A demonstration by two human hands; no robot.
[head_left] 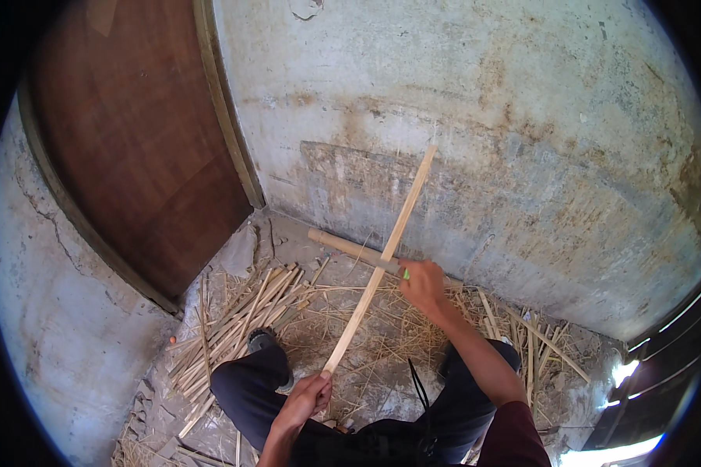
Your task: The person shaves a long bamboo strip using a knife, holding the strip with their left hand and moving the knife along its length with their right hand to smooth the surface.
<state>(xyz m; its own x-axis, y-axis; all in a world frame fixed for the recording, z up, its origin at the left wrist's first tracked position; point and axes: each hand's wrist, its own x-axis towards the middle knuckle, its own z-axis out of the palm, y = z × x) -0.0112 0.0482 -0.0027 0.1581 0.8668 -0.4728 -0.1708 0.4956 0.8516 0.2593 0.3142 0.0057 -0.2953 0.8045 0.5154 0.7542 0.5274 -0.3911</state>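
My left hand [310, 397] is closed around the near end of a long pale strip of split bamboo or wood [358, 315]. The strip slants up and away to the right, its far end against the backdrop of the wall. My right hand [424, 286] grips a knife [388, 266] with a bit of green showing at the handle. Its blade lies across the strip near the middle, appearing to touch it. Beyond the blade, a thicker round pole [335, 243] rests low along the base of the wall, partly hidden by the strip and knife.
Many cut strips [249, 311] are heaped on the floor at the left, and more strips [541, 346] lie at the right. Thin shavings [397, 335] litter the ground between my legs. A stained wall [483, 156] stands ahead, with a brown door [132, 140] at the left.
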